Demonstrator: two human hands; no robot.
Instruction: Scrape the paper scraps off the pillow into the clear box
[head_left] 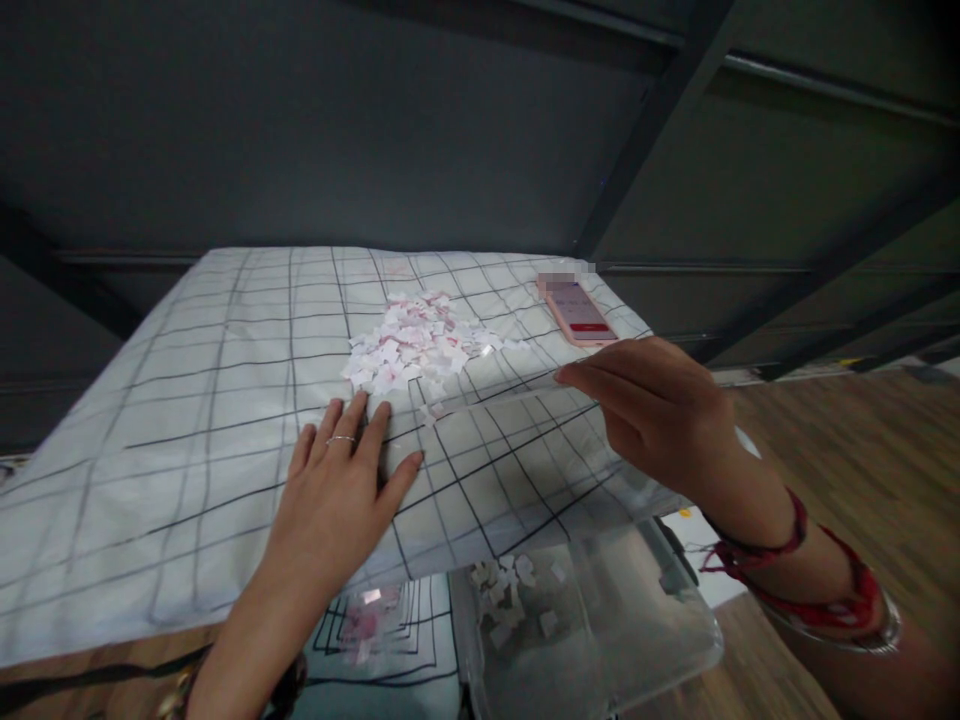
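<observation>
A heap of small white and pinkish paper pieces (409, 340) lies on a white cloth with a black grid (187, 420) that covers the table. My left hand (337, 480) rests on the cloth, fingers spread, its fingertips at the near edge of the heap. To the right, my right hand (652, 415) is raised and pinches the edge of a see-through plastic sheet (510, 400), which stretches left toward the paper; whether it is a bag or a flat sheet I cannot tell. A few loose pieces lie near its left end.
A phone in a pink case (581, 312) lies at the table's far right. Below the front edge stands a clear plastic bin (637, 620) with some paper pieces in it. Beside the bin, pinkish items in clear plastic (369, 620) rest on another grid cloth. A dark panelled wall (337, 130) is behind.
</observation>
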